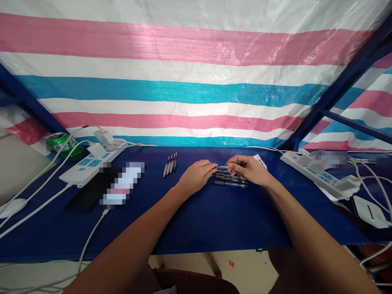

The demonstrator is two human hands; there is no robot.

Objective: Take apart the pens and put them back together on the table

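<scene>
**hands at a blue-covered table (211, 222), seen from head height, left to right.** far left, a green drink can (60, 143) lies tilted on its side beside a white power strip (88, 164), with white charger cables (41, 204) running from the strip over the table edge. in front of the strip lies a black phone (87, 192), partly covered by a pixelated patch (122, 183).

centre left, a group of four pens (170, 164) lies side by side, well apart from the hands, with tips toward the person. the left hand (196, 176) rests just right of this group, its fingers pressed together, with the fingertips (211, 166) pinching the left end of the uppermost pen (226, 167).

centre, that pen lies at the top of a second group of loose pens (229, 179), just beneath and between both hands. the right hand (248, 169) is curled over the group, with its thumb and forefinger pinching the same pen from the right; the other fingers are bent and close together.

right of the hand, a small white paper (260, 161) lies on the table. far right are a second white power strip (318, 173) with plugs and cables and a white router (369, 212) with a green light. behind the table hangs a pink, white and blue striped tarpaulin (171, 81).
</scene>
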